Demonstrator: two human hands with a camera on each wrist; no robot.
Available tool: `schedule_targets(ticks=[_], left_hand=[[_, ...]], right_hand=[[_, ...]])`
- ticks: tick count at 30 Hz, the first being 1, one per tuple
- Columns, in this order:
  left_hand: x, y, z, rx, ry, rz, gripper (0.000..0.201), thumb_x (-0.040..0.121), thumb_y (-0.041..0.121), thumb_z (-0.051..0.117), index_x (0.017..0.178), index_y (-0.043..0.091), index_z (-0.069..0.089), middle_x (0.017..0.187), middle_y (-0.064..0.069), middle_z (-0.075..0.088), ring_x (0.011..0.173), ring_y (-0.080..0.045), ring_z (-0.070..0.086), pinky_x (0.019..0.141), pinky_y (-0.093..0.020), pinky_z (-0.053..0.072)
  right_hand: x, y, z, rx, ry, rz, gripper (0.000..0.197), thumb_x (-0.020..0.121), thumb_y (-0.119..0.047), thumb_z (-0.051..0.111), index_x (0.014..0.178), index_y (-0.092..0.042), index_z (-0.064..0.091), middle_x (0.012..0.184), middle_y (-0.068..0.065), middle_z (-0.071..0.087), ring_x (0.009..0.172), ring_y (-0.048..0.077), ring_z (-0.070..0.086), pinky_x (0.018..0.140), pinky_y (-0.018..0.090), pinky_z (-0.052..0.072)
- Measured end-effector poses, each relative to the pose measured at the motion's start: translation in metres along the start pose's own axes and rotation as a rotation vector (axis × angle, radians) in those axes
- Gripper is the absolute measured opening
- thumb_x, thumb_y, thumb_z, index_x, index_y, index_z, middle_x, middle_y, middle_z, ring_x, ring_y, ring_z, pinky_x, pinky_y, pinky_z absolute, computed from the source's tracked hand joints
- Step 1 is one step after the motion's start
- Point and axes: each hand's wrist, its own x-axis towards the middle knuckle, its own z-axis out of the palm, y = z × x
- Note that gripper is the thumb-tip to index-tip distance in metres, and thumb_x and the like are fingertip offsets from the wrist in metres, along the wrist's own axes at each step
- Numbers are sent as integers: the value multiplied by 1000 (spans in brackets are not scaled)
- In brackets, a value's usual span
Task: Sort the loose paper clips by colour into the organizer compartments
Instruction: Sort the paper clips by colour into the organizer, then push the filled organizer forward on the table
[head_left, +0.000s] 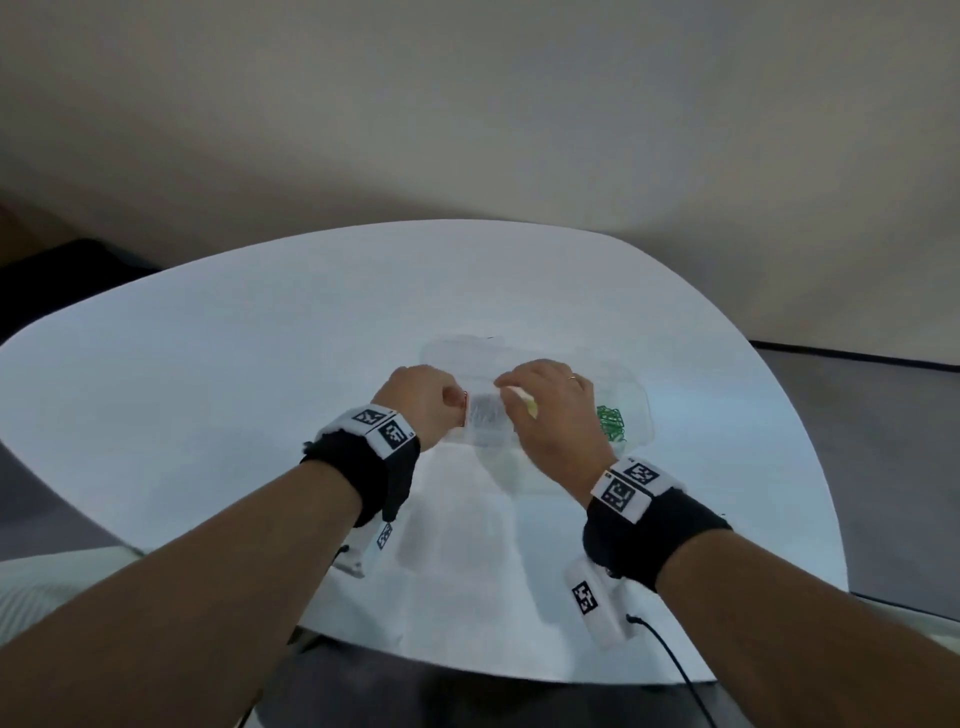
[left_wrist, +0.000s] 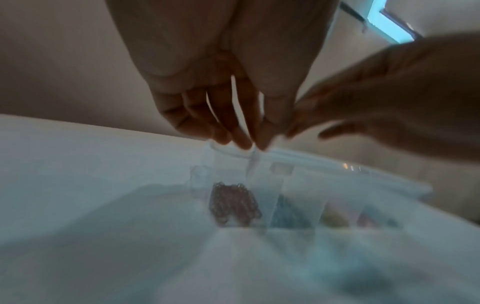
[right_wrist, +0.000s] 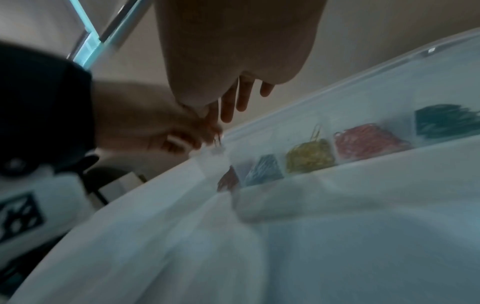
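Note:
A clear plastic organizer (head_left: 642, 415) lies on the white table (head_left: 260, 389) with its lid folded back. Its compartments hold sorted clips: dark red clips (right_wrist: 228, 179), blue clips (right_wrist: 265, 168), yellow clips (right_wrist: 309, 157), red clips (right_wrist: 369, 142) and green clips (right_wrist: 446, 121). My left hand (head_left: 457, 402) hovers over the left end and pinches a small pale clip (left_wrist: 252, 161) that hangs from its fingertips (left_wrist: 259, 142). My right hand (head_left: 506, 389) is beside it over the middle, fingers (right_wrist: 228, 107) fairly straight and close to the left fingertips; I see nothing held in it.
One yellow clip (right_wrist: 317, 131) stands up out of the yellow pile. The green clips (head_left: 610, 422) show at the organizer's right end. Bare table surface surrounds the box; the table's near edge runs just below my forearms. The wrist views are blurred.

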Motion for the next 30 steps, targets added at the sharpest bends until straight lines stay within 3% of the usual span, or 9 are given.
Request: schedule_targets(ticks=[4,7,10,14,17,20,23,26,30], left_hand=[[14,-1,-8,-130,198,-106,34,93,27,53,126,21,55,126,-10,48,108,-25,55,90,-33,44],[30,-5,-9,-269,111,-296,49,100,32,42,142,8,40,146,-16,39,129,-31,45,103,-35,36],[38,-4,-8,-420,80,-347,46,102,30,39,119,-8,57,129,-25,56,120,-36,52,96,-35,40],[41,-10,-2,-631,194,-350,28,96,14,51,112,-1,67,120,-18,65,116,-32,59,93,-32,46],[40,-18,-1,-779,263,-398,25,91,10,59,114,4,67,92,-10,69,91,-24,65,77,-26,48],[37,-22,-6,-811,283,-359,33,89,5,63,122,9,61,84,-4,66,77,-14,62,71,-20,48],[34,-19,-16,-781,276,-241,39,88,-8,56,120,13,62,80,2,64,70,-5,57,60,-9,45],[27,-10,-27,-744,282,-150,44,82,-16,46,101,17,70,80,3,63,78,-16,56,62,-13,42],[5,8,-38,-612,255,-39,40,84,-6,44,84,21,73,93,4,67,90,-15,58,73,-18,43]], right_hand=[[3,49,-40,-78,214,219,26,92,-24,53,116,-23,63,128,2,55,122,24,47,99,43,30],[-2,74,-53,-138,150,484,39,99,-26,46,137,-20,47,146,7,40,133,29,38,107,50,26],[-7,90,-53,80,-59,701,45,105,-28,33,145,-7,38,150,13,41,137,32,37,112,47,26],[-10,112,-48,317,-13,755,39,102,-17,37,139,-10,50,123,2,64,128,27,51,109,44,39],[-10,117,-50,384,93,784,32,100,-15,42,126,-14,61,107,-5,68,116,21,59,101,39,46],[-7,109,-55,519,156,785,34,102,-19,39,130,-10,57,112,-1,66,113,19,60,97,32,44],[-6,102,-59,632,175,786,36,103,-29,39,132,-13,54,116,-1,64,114,18,57,100,36,42],[-5,97,-65,705,185,772,44,103,-43,36,132,-16,53,123,1,61,118,19,54,108,42,38],[-6,89,-77,675,365,778,49,101,-48,32,136,-20,51,133,0,54,127,20,48,112,40,34]])
